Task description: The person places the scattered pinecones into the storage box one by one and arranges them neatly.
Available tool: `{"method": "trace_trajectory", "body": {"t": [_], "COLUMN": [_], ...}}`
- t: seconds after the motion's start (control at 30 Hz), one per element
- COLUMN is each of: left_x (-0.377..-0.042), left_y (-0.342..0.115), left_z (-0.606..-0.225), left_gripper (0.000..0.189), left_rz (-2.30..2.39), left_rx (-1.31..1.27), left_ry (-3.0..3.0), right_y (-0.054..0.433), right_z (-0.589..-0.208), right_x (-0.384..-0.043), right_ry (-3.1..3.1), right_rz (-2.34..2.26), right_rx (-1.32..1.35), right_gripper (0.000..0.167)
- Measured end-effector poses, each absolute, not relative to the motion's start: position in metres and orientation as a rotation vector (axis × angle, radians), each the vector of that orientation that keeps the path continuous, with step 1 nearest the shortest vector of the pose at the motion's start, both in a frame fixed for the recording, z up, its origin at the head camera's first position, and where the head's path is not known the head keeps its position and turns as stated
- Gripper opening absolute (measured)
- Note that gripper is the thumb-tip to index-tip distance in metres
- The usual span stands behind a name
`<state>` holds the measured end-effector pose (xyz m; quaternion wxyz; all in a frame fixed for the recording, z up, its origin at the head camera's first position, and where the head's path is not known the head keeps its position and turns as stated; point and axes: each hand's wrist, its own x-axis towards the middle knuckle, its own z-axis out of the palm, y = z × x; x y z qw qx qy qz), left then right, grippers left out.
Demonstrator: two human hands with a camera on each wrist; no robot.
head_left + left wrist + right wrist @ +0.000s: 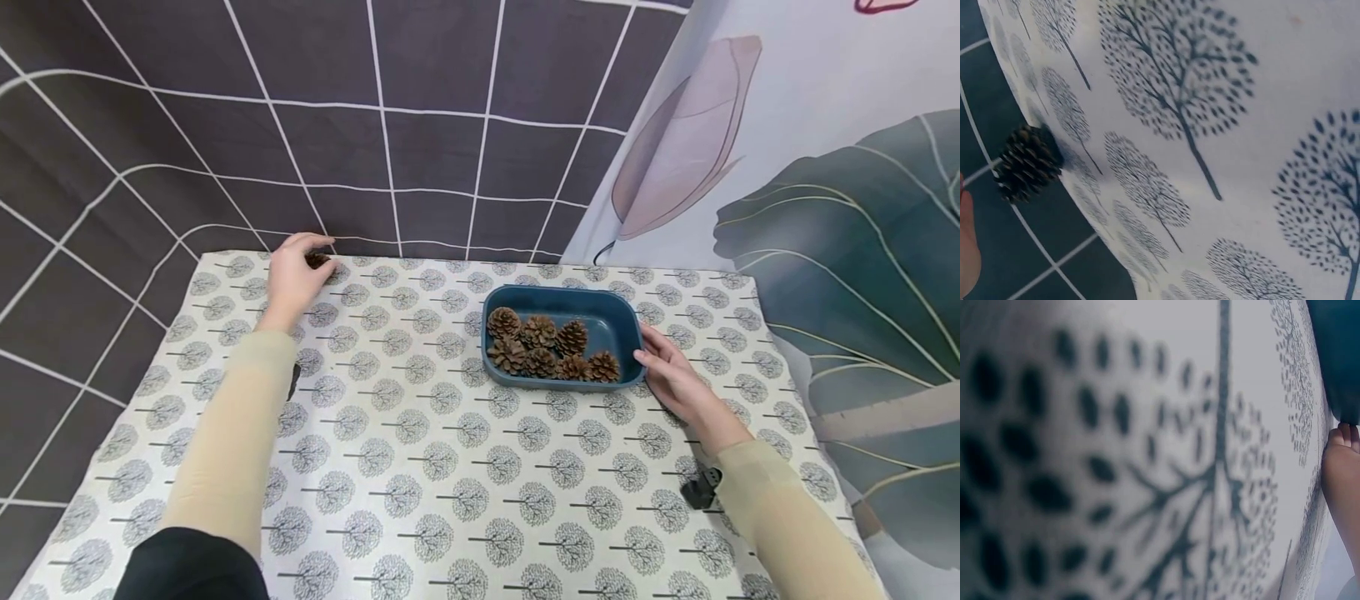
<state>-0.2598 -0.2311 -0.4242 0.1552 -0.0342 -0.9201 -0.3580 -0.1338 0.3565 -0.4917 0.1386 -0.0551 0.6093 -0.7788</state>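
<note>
Near the back left of the table, my left hand (294, 279) is around a brown pine cone (317, 259), its thumb and fingers spread apart on either side. In the left wrist view a gap shows between the pine cone (1029, 162) and the bit of hand (967, 250) at the left edge. My right hand (671, 375) holds the right end of a dark blue rectangular basin (618, 321), thumb at the rim and fingers against the outer wall. Several pine cones (540, 331) lie inside the basin, mostly in its left and front part.
A white cloth with printed trees (420, 458) covers the table. Behind and to the left hangs a dark curtain with white grid lines (435, 150). A pale curtain with a leaf pattern (825, 250) hangs at the right.
</note>
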Motion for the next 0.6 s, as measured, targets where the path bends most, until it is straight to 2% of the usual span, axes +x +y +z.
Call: {"method": "trace_trajectory", "body": {"t": [0.2, 0.6], "left_x": [-0.262, -0.259], "left_y": [-0.243, -0.252], "left_z": [-0.428, -0.435], "left_gripper": [0.035, 0.048], "left_rz": [-1.081, -1.207], "left_rx": [-0.028, 0.173], "left_ry": [-2.582, -2.612], "right_y": [0.356, 0.356], "right_z": [-0.491, -0.492], "right_x": [-0.134, -0.135], "right_ry": [1.777, 1.784], "right_rz": [-2.229, -2.226], "right_rx": [-0.138, -0.136], "right_gripper": [0.068, 0.069]}}
